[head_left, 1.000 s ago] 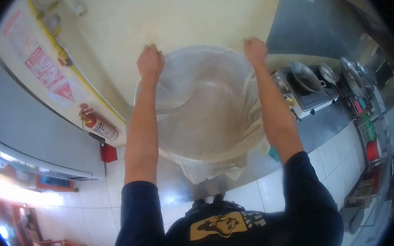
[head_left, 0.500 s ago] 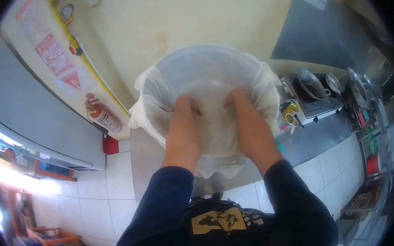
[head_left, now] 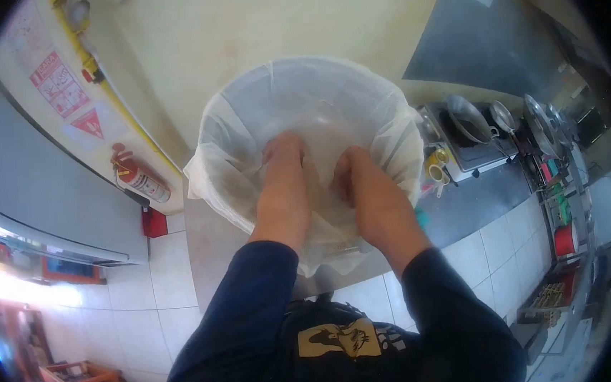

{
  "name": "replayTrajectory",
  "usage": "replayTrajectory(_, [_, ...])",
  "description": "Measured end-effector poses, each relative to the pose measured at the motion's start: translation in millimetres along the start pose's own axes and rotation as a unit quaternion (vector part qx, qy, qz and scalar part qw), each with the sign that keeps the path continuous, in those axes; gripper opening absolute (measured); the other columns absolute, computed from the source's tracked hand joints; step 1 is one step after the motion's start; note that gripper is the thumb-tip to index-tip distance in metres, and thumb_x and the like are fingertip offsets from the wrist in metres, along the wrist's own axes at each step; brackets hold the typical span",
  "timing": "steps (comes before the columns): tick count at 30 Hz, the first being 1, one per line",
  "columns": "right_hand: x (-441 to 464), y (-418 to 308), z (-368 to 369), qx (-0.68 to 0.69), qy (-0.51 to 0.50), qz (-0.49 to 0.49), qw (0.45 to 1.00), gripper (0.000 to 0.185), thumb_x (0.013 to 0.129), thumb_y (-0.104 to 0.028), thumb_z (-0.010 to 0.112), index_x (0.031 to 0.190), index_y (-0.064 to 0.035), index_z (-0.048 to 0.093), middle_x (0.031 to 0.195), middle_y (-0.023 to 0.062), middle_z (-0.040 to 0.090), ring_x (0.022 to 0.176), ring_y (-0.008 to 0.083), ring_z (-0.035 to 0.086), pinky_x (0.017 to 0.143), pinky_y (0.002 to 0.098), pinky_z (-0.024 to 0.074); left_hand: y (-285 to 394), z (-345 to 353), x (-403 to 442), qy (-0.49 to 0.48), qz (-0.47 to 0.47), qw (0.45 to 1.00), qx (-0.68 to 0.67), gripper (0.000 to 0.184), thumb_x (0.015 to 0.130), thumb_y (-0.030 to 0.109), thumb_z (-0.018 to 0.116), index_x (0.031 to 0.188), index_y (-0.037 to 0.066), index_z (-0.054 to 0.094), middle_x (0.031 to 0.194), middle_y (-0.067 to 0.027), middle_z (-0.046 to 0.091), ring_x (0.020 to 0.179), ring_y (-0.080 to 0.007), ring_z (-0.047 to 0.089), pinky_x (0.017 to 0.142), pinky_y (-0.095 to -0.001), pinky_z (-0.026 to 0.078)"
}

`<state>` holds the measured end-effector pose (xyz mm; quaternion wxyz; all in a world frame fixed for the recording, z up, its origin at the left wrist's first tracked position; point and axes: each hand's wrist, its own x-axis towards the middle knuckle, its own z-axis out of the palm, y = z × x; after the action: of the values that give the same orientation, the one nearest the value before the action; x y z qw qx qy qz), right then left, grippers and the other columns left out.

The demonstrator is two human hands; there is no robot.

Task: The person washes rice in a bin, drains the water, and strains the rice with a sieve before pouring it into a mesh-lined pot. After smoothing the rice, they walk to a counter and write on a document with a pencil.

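A large round tub [head_left: 289, 74] stands in front of me, lined with a pale mesh cloth [head_left: 221, 169] that drapes over its rim. Cloudy, greyish-beige liquid [head_left: 325, 146] appears to fill the lower part. Both forearms reach down inside the cloth. My left hand [head_left: 285, 148] is toward the far left of the tub's inside, back up, its fingers mostly hidden below. My right hand [head_left: 344, 175] is a little nearer to me, turned inward with its fingers curled. What lies inside those fingers is hidden.
The tub rests on a metal table [head_left: 213, 252] against a wall. At right, a stove [head_left: 481, 145] bears a wok [head_left: 468, 117], with yellow cups [head_left: 436, 166] beside it. A fire extinguisher [head_left: 141, 179] is on the left wall. Orange crates [head_left: 83, 381] stand on the tiled floor.
My right hand has moved inward and toward me, and its fingers look more curled. My left hand sits slightly farther forward. The whole view has shifted a little.
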<state>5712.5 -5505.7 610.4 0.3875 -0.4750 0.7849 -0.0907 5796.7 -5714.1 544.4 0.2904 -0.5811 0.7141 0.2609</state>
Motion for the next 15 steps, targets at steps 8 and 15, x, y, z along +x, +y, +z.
replayTrajectory(8, [241,64,-45,-0.092,-0.170,0.235,0.952,0.039,0.083,-0.041,0.067,0.103,-0.0070,0.069,0.099,0.0073,0.070,0.099,0.0229,0.062,0.086,0.0405,0.0474,26,-4,62,0.338,0.257,0.905,-0.016,0.079,0.076,0.031,0.072,0.144,0.020,0.034,0.151,-0.0071,0.029,0.137,-0.0330,0.031,0.105,-0.0577,0.037])
replayTrajectory(15, [188,60,-67,-0.127,0.015,0.146,0.981,0.045,0.078,-0.046,0.068,0.109,-0.0129,0.068,0.103,0.0081,0.068,0.093,0.0213,0.065,0.084,0.0392,0.0501,41,29,83,0.327,0.242,0.913,-0.028,0.084,0.082,0.053,0.062,0.150,0.025,0.021,0.158,-0.0060,0.008,0.145,-0.0321,0.007,0.109,-0.0651,0.020])
